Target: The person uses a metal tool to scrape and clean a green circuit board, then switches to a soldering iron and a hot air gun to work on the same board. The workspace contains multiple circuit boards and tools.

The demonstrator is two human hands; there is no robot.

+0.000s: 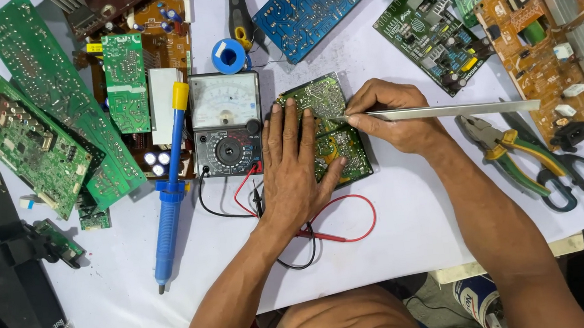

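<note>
A small green circuit board (335, 136) lies solder side up on the white table sheet (407, 210) in the middle. My left hand (294, 164) presses flat on its left part, fingers apart, holding it down. My right hand (389, 115) pinches long silver tweezers (451, 110) like a pen. Their tip touches the board's upper area near my left fingertips. The tweezers' long end points right.
An analog multimeter (226, 124) with red and black leads (343, 236) sits left of the board. A blue desoldering pump (170, 187) lies further left among several green boards. Pliers (514, 157) and scissors (571, 177) lie right, below an orange board (552, 32). A blue board (314, 6) is at top.
</note>
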